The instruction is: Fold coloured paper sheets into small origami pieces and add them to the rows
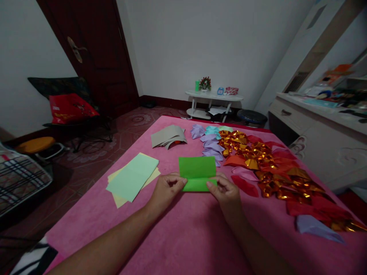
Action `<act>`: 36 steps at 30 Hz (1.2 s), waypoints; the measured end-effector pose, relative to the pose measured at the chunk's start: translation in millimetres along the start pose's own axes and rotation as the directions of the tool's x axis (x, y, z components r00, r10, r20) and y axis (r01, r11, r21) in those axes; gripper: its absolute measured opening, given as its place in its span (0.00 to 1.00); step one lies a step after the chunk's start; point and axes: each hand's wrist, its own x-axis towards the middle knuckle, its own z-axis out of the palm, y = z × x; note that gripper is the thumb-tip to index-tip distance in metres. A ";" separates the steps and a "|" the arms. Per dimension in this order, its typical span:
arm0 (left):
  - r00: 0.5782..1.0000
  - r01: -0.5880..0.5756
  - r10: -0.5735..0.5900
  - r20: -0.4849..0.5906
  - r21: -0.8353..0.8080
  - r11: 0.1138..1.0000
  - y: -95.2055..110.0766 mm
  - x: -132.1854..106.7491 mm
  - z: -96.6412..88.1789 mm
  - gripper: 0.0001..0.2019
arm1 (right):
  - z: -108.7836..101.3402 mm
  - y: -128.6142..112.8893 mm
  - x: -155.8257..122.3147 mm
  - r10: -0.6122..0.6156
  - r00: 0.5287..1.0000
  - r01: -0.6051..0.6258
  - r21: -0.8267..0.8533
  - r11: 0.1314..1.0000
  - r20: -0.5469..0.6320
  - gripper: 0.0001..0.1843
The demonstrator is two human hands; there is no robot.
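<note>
A bright green sheet of paper lies folded on the pink cloth-covered table, its near flap turned up toward the far half. My left hand pinches the sheet's near left corner with curled fingers. My right hand pinches the near right corner the same way. Both forearms reach in from the bottom edge.
Pale green and yellow sheets lie stacked at the left. A grey paper pile sits further back. Several folded paper pieces, purple, gold and red, spread along the right. A white cabinet stands at the right, a dark door behind.
</note>
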 end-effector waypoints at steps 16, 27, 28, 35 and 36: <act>0.995 -0.085 0.088 -0.047 0.054 0.995 2.5 -0.5 -1.8 0.06 | -0.4 -10.1 -1.7 0.246 0.968 -0.253 0.203 0.946 0.056 0.14; 0.997 -0.077 0.078 -0.024 0.028 0.997 2.1 0.2 -1.1 0.06 | -4.2 -0.7 0.1 0.210 0.976 -0.198 0.170 0.965 -0.061 0.07; 0.997 -0.075 0.075 -0.020 0.026 0.997 2.8 0.4 -0.7 0.06 | -4.3 0.6 0.1 0.229 0.970 -0.212 0.170 0.962 -0.087 0.08; 0.997 -0.066 0.068 -0.034 0.038 0.997 1.7 0.6 -1.3 0.07 | -3.7 -4.2 0.1 0.249 0.965 -0.232 0.162 0.959 -0.088 0.10; 0.997 -0.065 0.066 -0.034 0.033 0.997 1.0 0.7 -1.5 0.07 | -3.6 -5.5 -0.1 0.241 0.966 -0.225 0.152 0.962 -0.094 0.11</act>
